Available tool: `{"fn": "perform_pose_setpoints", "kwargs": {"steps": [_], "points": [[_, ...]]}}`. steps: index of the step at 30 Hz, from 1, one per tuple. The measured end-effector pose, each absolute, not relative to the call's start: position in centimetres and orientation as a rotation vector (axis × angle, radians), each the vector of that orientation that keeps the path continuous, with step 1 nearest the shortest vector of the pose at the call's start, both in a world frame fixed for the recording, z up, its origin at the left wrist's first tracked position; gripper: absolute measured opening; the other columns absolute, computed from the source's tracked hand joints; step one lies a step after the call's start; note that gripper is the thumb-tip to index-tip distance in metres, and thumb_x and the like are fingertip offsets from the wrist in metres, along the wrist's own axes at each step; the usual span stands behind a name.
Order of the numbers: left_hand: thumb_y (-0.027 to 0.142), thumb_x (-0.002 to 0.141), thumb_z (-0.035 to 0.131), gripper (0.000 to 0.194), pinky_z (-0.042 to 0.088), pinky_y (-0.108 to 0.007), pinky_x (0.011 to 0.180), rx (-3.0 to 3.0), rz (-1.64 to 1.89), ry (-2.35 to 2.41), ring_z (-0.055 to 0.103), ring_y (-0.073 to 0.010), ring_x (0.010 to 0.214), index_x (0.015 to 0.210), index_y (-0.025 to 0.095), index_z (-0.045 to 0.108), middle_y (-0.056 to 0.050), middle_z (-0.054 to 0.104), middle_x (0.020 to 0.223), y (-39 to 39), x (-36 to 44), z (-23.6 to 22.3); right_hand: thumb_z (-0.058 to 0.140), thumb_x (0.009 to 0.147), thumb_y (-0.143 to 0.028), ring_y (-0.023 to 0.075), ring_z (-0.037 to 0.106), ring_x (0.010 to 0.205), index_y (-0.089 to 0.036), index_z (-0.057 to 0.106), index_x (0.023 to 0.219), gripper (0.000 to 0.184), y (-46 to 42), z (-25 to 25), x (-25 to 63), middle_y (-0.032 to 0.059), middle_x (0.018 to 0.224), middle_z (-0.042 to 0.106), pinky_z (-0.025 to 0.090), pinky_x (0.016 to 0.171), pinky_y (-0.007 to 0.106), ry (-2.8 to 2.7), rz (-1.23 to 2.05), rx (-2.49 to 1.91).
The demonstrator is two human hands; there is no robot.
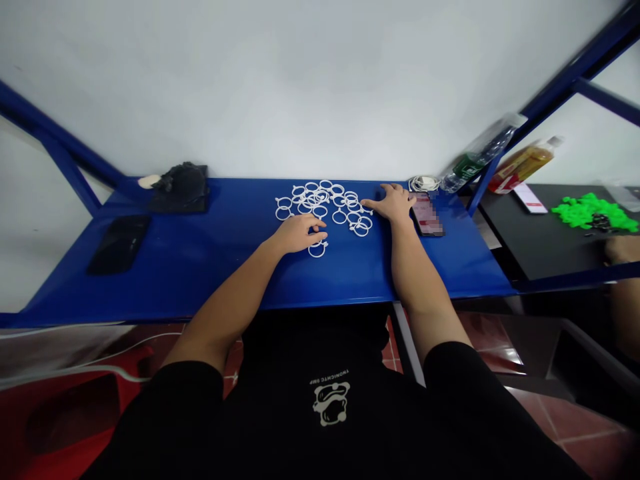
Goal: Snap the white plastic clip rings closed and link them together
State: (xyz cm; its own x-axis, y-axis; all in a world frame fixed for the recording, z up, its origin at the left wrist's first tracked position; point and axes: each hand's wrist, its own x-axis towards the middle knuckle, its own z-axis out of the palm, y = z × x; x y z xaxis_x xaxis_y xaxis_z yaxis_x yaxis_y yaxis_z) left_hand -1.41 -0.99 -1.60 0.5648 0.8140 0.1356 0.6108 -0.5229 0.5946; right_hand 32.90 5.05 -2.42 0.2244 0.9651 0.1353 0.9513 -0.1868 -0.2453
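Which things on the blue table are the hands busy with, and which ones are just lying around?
Busy with:
Thin white plastic-looking rings with little knobs, beside the left hand and right hand

Just lying around, it seems:
Black phone with a lit pinkish screen
Coiled white cable
Clear plastic bottle with green label
Crumpled black bundle
Flat dark rectangular thing
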Motion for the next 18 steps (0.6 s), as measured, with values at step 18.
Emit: {"fn": "perform_pose_setpoints", "kwargs": {"steps": [18], "points": [[0.041,0.094,0.074,0.028,0.055,-0.035,0.082,2.302,0.588,1.134,0.07,-0.0192,0.086,0.115,0.025,0.083,-0.006,0.079,0.108,-1.16,-1.33,-1.37,0.059,0.081,-0.096,0.0546,0.037,0.15,-0.022,0.047,0.163,0.111,5.02,-2.38,32.99,0.0272,0.168,0.041,0.026,0.116,0.085,-1.744,0.055,-2.235]]}}
